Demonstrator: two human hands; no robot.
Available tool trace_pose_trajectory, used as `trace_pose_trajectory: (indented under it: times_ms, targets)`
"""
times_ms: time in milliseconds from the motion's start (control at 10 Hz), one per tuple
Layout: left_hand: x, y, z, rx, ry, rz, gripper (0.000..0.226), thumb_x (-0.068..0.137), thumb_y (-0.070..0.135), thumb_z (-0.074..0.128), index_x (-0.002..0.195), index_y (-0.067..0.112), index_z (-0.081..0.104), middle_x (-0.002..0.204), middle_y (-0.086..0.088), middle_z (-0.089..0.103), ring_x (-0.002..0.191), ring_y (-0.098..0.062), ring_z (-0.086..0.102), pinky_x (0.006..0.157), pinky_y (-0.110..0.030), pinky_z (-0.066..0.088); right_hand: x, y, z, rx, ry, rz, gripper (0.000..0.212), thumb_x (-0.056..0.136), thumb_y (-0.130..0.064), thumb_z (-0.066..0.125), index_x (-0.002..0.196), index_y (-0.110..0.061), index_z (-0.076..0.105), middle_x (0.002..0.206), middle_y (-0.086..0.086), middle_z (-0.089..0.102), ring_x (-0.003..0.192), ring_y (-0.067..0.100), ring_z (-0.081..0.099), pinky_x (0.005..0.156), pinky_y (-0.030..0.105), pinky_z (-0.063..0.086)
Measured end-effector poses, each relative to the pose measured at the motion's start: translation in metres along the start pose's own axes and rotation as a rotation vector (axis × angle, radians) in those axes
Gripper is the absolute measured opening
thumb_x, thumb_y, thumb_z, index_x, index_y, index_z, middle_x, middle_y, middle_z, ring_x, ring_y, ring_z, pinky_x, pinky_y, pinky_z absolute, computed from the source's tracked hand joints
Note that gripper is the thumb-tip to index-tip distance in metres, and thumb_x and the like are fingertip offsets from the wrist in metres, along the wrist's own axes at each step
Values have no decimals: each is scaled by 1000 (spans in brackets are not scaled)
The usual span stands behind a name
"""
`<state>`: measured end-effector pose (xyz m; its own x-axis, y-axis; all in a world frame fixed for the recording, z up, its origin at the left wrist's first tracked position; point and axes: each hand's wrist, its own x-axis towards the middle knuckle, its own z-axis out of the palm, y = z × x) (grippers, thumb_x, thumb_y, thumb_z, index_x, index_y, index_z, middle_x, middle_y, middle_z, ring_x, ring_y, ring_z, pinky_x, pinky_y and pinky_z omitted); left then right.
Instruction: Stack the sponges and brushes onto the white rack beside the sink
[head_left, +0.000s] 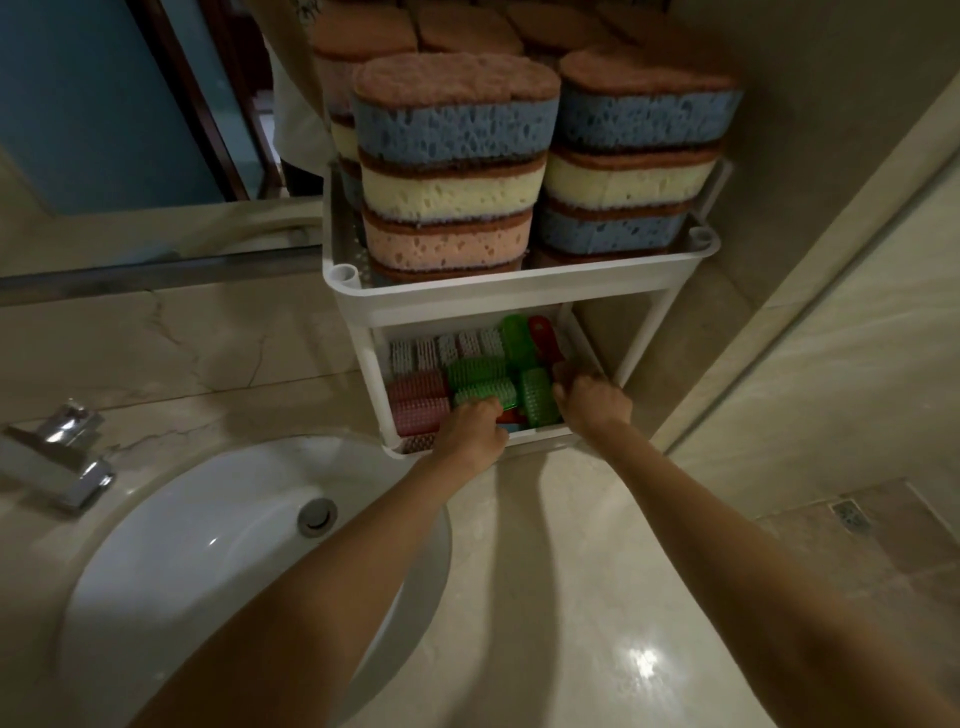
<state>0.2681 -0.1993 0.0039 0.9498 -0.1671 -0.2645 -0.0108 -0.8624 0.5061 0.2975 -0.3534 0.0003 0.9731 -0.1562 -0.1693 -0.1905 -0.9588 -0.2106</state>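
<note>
Both hands are reaching into the lower tray of the white rack (519, 291), among the brushes (421, 400).

The left hand (470, 426) is curling its fingers (480, 408) over the near edge of a green brush (483, 391), which is lying in the middle of the tray beside the pink ones. The right hand (592, 400) is touching a second green brush (537, 397) at the tray's right side. Its fingers are pointing down into the tray, and I cannot tell whether they are gripping anything. The sponges (452, 130) are sitting in tall stacks on the upper tier, blue, cream and pink layers with brown scouring tops. The rack is standing on the counter (545, 571), just beside the sink (208, 519) and its faucet (57, 457).
</note>
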Motion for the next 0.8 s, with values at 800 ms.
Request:
trace_pose_trajectory:
  times_ms: [800]
  targets:
    - [-17, 21, 14, -320, -96, -67, 52, 94, -1, 36, 144, 11, 32, 149, -13, 38, 136, -27, 37, 112, -35, 34, -31, 0, 8, 117, 217, -37, 37, 90, -9, 44, 126, -2, 45, 125, 20, 48, 114, 36, 51, 90, 44, 46]
